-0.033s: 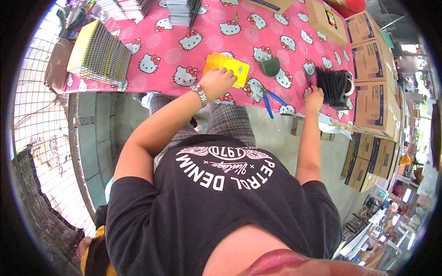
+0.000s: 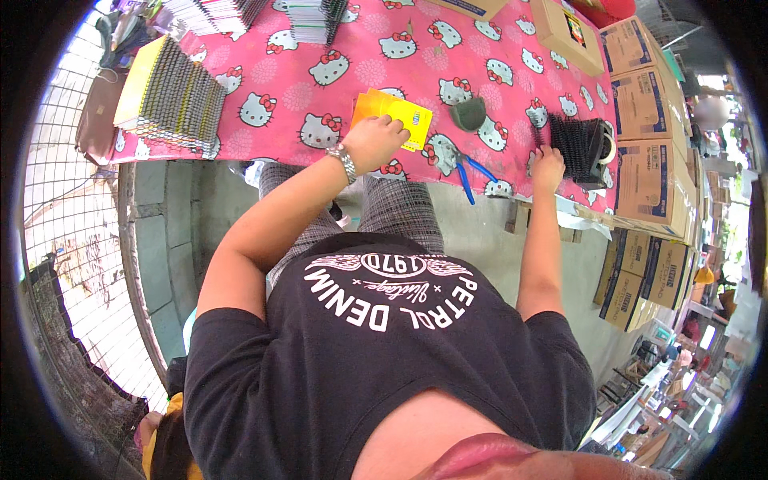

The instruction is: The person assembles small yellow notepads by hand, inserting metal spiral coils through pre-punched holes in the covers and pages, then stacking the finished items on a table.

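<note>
My left hand (image 2: 378, 144) lies over several fanned yellow-orange notebook covers (image 2: 418, 126) near the table's front edge, its curled fingers pressing on them. A metal watch circles that wrist. Over to the right, my right hand (image 2: 547, 166) is at the left side of a bundle of black spiral binding coils (image 2: 574, 146). Its fingers are closed at the coil ends; how many coils they grip is too small to tell. Between the hands lie blue-handled pliers (image 2: 470, 178) at the table edge and a dark green rounded object (image 2: 469, 115) behind them.
A pink patterned cloth (image 2: 364, 76) covers the table. Spiral-bound notebooks (image 2: 172, 96) are stacked at the left, with more stacks (image 2: 314, 22) at the back. A cardboard box (image 2: 568, 40) sits at the back right. Cartons (image 2: 644, 180) are piled beyond the right edge.
</note>
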Tool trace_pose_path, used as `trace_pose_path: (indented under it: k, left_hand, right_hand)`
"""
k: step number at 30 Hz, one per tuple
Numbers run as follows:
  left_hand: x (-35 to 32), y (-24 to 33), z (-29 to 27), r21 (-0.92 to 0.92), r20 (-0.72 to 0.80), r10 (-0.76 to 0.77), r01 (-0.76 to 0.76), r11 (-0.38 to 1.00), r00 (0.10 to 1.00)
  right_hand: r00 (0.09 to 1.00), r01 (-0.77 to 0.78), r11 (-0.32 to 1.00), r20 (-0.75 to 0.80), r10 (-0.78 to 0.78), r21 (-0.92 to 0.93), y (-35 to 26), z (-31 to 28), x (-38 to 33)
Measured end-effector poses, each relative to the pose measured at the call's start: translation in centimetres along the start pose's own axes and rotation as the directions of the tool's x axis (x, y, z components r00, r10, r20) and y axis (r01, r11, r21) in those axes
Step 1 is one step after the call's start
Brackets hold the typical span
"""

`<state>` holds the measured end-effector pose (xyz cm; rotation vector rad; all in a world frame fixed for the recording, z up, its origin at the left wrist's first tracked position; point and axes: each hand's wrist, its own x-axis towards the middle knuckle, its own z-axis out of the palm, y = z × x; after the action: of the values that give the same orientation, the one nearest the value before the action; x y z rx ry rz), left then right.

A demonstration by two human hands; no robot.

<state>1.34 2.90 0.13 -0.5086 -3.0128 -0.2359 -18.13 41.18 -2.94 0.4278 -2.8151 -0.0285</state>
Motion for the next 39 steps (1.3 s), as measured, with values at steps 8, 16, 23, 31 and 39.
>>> trace_pose_path:
  k: [8,16,23,31,39]
  left_hand:
    - [2.2,-1.3,-3.0,-0.058,-0.248,-0.091,0.079,0.995,0.964]
    - [3.2,-1.8,-2.0,-0.099,-0.276,-0.075,0.05,0.994,0.958]
    - [2.4,-2.2,-1.7,-0.114,-0.315,-0.076,0.042,0.993,0.946]
    - [2.6,-1.9,-2.3,-0.137,-0.315,-0.106,0.066,0.988,0.943]
    - [2.6,-0.8,-3.1,-0.129,-0.301,-0.098,0.062,0.99,0.948]
  right_hand:
    - [0.979,0.071,0.799,-0.194,0.058,0.598,-3.0,-4.4,2.6]
    - [0.947,0.083,0.276,0.011,-0.321,0.958,-20.3,-7.9,-1.2]
    - [0.974,0.084,0.259,-0.024,-0.226,0.962,-21.7,-7.1,-1.4]
    - [0.98,-0.012,0.244,0.06,-0.191,0.97,-22.5,-6.4,-2.6]
    - [0.942,0.018,0.345,0.099,-0.32,0.939,-22.4,-8.6,-2.4]
